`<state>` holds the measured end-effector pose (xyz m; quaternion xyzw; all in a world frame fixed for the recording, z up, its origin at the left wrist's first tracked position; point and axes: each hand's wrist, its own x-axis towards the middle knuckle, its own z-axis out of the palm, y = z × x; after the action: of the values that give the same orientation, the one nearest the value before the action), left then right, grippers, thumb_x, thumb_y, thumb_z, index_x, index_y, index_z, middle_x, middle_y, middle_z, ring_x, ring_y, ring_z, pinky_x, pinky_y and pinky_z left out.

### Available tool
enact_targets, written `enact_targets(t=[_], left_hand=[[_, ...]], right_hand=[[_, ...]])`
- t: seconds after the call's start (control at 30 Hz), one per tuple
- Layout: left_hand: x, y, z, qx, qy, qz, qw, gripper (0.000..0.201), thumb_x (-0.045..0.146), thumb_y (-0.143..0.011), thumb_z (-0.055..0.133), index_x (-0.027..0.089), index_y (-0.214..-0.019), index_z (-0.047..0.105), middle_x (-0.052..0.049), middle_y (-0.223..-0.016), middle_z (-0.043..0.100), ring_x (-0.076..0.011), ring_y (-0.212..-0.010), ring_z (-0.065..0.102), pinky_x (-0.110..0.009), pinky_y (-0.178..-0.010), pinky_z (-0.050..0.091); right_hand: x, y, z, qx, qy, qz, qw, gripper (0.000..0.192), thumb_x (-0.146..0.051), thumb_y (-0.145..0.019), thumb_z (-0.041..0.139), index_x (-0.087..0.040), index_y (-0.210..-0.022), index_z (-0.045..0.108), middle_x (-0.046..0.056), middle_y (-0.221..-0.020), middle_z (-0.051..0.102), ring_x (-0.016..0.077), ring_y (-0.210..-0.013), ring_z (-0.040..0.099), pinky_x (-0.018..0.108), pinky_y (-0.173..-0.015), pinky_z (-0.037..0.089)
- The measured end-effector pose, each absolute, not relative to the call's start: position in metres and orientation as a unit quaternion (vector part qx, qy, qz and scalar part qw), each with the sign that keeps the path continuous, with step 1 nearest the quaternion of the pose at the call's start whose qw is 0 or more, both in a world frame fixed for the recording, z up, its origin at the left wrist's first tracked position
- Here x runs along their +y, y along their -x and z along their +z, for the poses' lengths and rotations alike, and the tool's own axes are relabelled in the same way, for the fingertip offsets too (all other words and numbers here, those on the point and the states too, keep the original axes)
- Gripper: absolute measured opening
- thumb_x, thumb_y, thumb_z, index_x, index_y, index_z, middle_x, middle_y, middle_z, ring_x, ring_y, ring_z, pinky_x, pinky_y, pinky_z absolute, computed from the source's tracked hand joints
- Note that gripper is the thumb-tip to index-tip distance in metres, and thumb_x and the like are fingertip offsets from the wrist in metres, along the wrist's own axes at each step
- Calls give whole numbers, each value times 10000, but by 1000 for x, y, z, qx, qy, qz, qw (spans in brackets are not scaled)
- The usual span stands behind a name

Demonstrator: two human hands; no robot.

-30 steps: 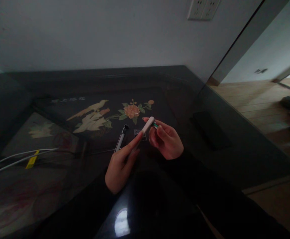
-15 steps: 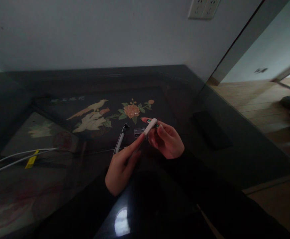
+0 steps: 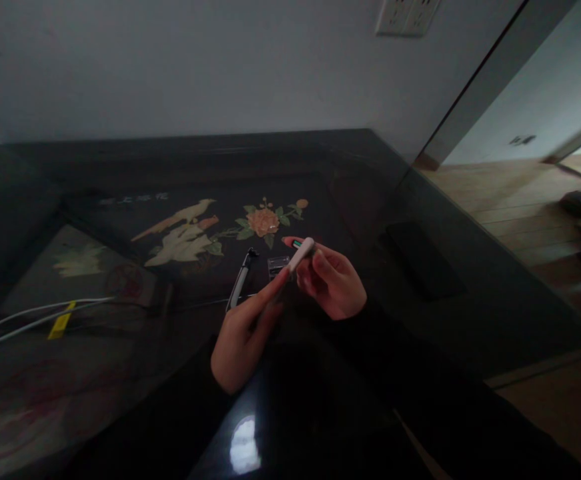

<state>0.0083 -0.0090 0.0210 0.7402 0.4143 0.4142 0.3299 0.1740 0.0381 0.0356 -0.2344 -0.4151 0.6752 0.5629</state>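
My left hand (image 3: 244, 340) is closed on a slim white rounded device (image 3: 301, 253), which points up and away from me. Its lower end disappears into the fingers. Close against the device's far end, my right hand (image 3: 334, 283) pinches with thumb and forefinger. A small green-and-dark piece (image 3: 297, 245) shows there, beside the white end; most of it is hidden, and its kind is unclear. Behind my left hand lies a grey-and-black stick-like part (image 3: 240, 280) with a small black head. Next to it sits a small clear plastic case (image 3: 278, 267), partly covered by the device and fingers.
The dark glossy tabletop (image 3: 360, 200) bears a bird-and-flower picture (image 3: 190, 230). A flat black object (image 3: 423, 260) lies at the right. White cables (image 3: 45, 317) with a yellow tag (image 3: 62, 322) cross the left side. A wall with a socket (image 3: 408, 15) stands behind.
My right fingers have drawn slightly closer to the white device's end. The green piece shows less on its right side. My left hand stays nearly still.
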Motion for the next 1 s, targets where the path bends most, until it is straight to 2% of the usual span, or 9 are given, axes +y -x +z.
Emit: enact_targets(t=[0.2, 0.53, 0.73, 1.0], left_hand=[[-6, -7, 19, 435, -720, 418, 343, 473, 198, -939, 489, 273, -1405, 459, -14, -1419, 518, -178, -1256, 542, -301, -1077, 410], [-5, -6, 20, 468, -690, 406, 375, 493, 257, -939, 488, 240, -1428, 429, -52, -1431, 512, -231, -1262, 537, -415, -1106, 384], [-6, -6, 19, 473, -683, 399, 387, 508, 275, -945, 480, 256, -1446, 400, -71, -1422, 523, -242, -1217, 576, -429, -1079, 420], [-6, -7, 20, 472, -680, 407, 387, 497, 265, -941, 482, 253, -1434, 419, -57, -1442, 500, -243, -1251, 546, -431, -1074, 425]], right_hand=[[38, -173, 35, -433, 216, 658, 577, 370, -451, -819, 664, -148, -1031, 686, -64, -512, 513, 53, -411, 380, 229, -416, 232], [37, -170, 38, -403, 232, 662, 588, 370, -463, -762, 714, -163, -976, 681, -75, -482, 514, 62, -393, 373, 235, -403, 225], [35, -168, 38, -388, 238, 665, 592, 364, -469, -754, 720, -164, -947, 671, -80, -485, 504, 59, -396, 363, 233, -401, 226], [35, -168, 34, -399, 229, 657, 597, 375, -460, -791, 689, -154, -1007, 660, -78, -498, 488, 57, -402, 353, 236, -409, 218]])
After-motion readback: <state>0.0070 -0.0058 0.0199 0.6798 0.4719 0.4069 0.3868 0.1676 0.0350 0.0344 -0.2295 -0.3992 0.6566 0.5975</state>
